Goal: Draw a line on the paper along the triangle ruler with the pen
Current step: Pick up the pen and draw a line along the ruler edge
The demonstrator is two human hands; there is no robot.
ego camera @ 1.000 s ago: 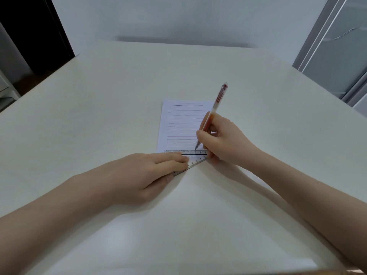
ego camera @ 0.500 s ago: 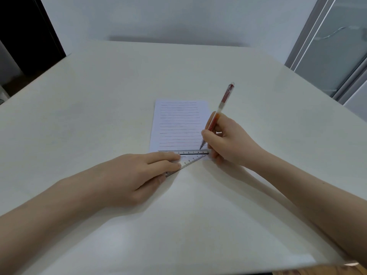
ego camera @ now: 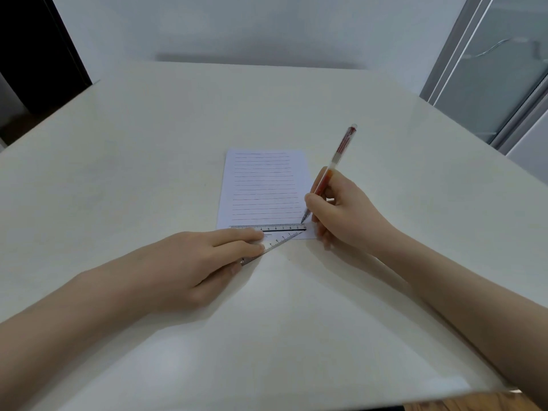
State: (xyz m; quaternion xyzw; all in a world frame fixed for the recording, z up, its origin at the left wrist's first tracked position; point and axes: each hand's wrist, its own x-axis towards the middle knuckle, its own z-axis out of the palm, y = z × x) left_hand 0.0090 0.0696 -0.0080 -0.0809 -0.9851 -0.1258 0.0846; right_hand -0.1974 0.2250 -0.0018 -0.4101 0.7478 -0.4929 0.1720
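Since the earlier frame the pen (ego camera: 332,169) tip has travelled to the triangle ruler (ego camera: 281,232) right end on the paper (ego camera: 264,185); stroke appears complete. Right hand (ego camera: 345,213) grips pen; left hand (ego camera: 189,262) pins ruler flat.

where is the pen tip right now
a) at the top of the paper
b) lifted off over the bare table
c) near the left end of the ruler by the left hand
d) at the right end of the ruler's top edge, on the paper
d, since the pen in the right hand has its tip down by the right end of the ruler, low on the paper, while the left hand presses the ruler's other end.
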